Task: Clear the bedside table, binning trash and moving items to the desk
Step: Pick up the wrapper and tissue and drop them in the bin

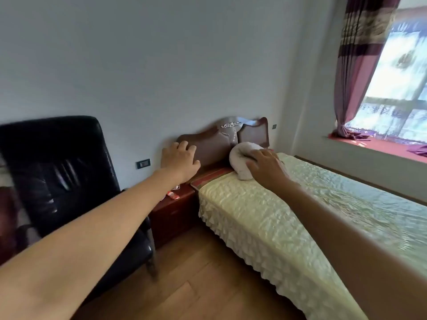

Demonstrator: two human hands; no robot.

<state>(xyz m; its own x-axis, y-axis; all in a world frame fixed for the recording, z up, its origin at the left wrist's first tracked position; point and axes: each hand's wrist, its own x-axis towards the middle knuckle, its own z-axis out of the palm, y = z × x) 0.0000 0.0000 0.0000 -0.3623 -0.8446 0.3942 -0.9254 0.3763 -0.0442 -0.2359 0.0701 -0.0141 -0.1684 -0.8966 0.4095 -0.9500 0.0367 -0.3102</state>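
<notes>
On the bedside table [179, 205], a red packet [172, 195]; both hands, left [179, 161] and right [265, 167], spread, empty.

A dark red wooden bedside table [175, 211] sits at centre frame, between a black leather chair [57, 172] on its left and a bed with a pale yellow quilted cover [265, 222] on its right. On the table lie a small red packet [172, 195] and a thin white cord [176, 187] — both near its back edge. Behind the bed rises a carved brown headboard [215, 144]; a rolled white towel [240, 161] lies on the bed just before it. A curtained window [397, 88] fills the upper right.
</notes>
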